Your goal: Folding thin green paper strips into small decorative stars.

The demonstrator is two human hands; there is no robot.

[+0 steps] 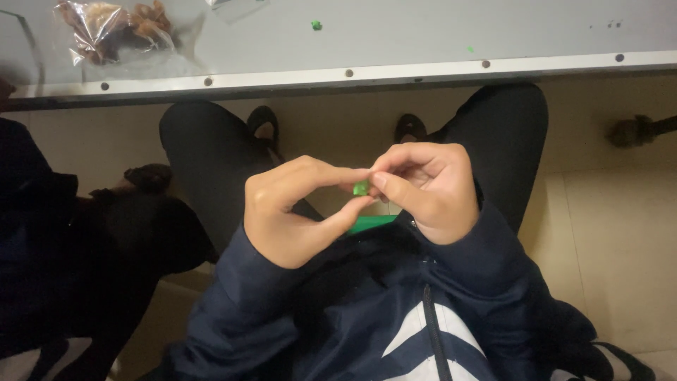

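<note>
Both my hands meet over my lap, below the table edge. A small bright green piece [361, 188] is pinched between the fingertips of my left hand [296, 212] and my right hand [430, 190]. My left thumb and forefinger close on it from the left, and my right fingers curl around it from the right. A flat green thing [370, 224] shows just under my hands, resting on my dark jacket; most of it is hidden.
A grey table [423, 32] with a riveted metal edge runs across the top. On it lie a clear plastic bag of brown bits [116, 28] and two tiny green crumbs [316, 25]. Another person in dark clothes [42, 233] sits at left. The floor is beige tile [613, 240].
</note>
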